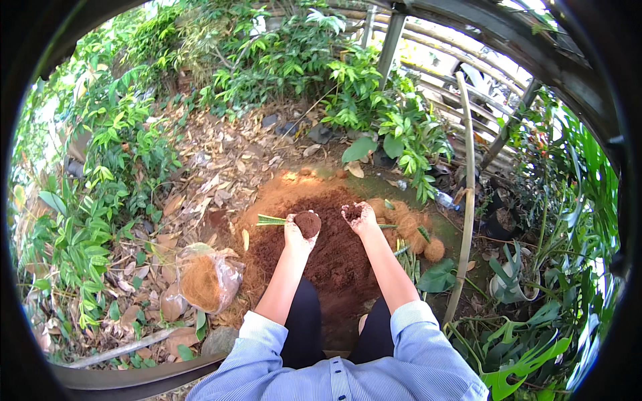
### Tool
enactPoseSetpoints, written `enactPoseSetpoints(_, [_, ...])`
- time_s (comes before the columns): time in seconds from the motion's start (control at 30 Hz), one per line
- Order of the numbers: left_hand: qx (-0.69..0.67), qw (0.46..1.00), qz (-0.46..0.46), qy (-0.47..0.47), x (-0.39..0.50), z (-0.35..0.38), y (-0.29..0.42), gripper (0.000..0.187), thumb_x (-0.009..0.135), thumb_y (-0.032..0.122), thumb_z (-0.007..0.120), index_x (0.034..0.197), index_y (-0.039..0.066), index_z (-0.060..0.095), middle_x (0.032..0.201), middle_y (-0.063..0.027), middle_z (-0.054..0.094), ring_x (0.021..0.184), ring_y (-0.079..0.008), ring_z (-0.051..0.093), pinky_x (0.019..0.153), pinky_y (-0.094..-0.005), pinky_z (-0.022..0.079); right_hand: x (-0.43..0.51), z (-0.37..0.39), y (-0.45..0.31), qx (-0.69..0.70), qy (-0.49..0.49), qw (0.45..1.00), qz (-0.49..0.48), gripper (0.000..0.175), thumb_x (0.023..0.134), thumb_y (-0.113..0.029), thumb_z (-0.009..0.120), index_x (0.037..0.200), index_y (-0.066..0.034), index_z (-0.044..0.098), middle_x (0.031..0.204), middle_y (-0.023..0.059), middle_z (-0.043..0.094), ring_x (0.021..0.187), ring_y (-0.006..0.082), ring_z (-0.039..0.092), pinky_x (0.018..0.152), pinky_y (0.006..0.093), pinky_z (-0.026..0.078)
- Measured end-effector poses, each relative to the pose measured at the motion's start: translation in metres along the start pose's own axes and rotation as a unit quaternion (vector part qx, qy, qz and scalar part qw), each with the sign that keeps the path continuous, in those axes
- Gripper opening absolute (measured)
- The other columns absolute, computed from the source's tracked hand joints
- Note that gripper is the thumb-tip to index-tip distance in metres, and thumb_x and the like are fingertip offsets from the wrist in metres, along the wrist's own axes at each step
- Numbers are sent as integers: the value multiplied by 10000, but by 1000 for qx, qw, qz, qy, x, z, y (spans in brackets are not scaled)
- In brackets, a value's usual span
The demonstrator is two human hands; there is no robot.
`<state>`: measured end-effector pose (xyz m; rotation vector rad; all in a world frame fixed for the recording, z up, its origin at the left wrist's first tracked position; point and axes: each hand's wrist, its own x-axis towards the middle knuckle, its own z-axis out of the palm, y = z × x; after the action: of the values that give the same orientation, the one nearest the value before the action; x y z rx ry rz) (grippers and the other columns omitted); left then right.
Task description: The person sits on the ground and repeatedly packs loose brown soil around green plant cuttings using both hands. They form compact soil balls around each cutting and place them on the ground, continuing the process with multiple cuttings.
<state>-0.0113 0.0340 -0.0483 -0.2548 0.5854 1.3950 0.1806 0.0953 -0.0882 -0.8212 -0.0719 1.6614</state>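
My left hand cups a rounded ball of dark brown soil. A green leaf cutting with pale edges sticks out to the left of that hand, its lower end hidden by the hand and the ball. My right hand is palm up, its fingers curled around a small clump of loose dark soil. Both hands are held apart above a mound of dark, crumbly soil. Lighter orange-brown fibrous material spreads along the mound's far left side.
Right of the mound are brown fibre balls and several leaf cuttings. A clear plastic bag of brown fibre stands at left. A bamboo pole leans at right, near a plastic bottle and a white pot.
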Motion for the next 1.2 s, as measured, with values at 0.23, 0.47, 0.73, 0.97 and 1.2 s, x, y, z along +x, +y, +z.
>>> enactPoseSetpoints(0.23, [-52,997,-34,-39,14,33,-35,324,806,300,404,952,31,511,901,-118,591,827,-280,598,735,-401,524,-44,-7,-22,104,-57,993,-28,174,744,76,364,818,-1,502,850,158,570,870,313,577,791,430,498])
enactPoseSetpoints(0.47, [-32,999,9,-14,26,21,-43,336,832,301,390,943,12,520,899,-125,574,819,-291,581,744,-412,517,-32,-3,-15,90,-119,987,-58,295,661,210,396,833,-4,504,881,157,575,871,301,580,801,382,517])
enactPoseSetpoints(0.73, [-8,1000,-27,-13,30,19,-43,368,853,328,374,953,8,523,925,-139,578,852,-299,580,767,-430,503,-48,18,-16,109,-74,990,-42,110,704,49,408,743,-6,495,791,163,578,788,313,593,791,427,500])
enactPoseSetpoints(0.97, [29,999,-23,-25,28,25,-49,317,805,293,426,898,13,543,892,-133,596,819,-294,595,748,-408,516,-44,13,-16,88,-120,984,-101,96,815,28,531,905,0,545,835,119,596,788,232,600,698,318,529])
enactPoseSetpoints(1.2, [29,999,-19,-23,27,26,-56,299,801,285,440,892,18,539,905,-133,595,846,-285,593,783,-412,509,-45,12,-15,102,-87,988,-72,131,810,0,469,928,7,527,932,176,585,907,333,577,798,392,500])
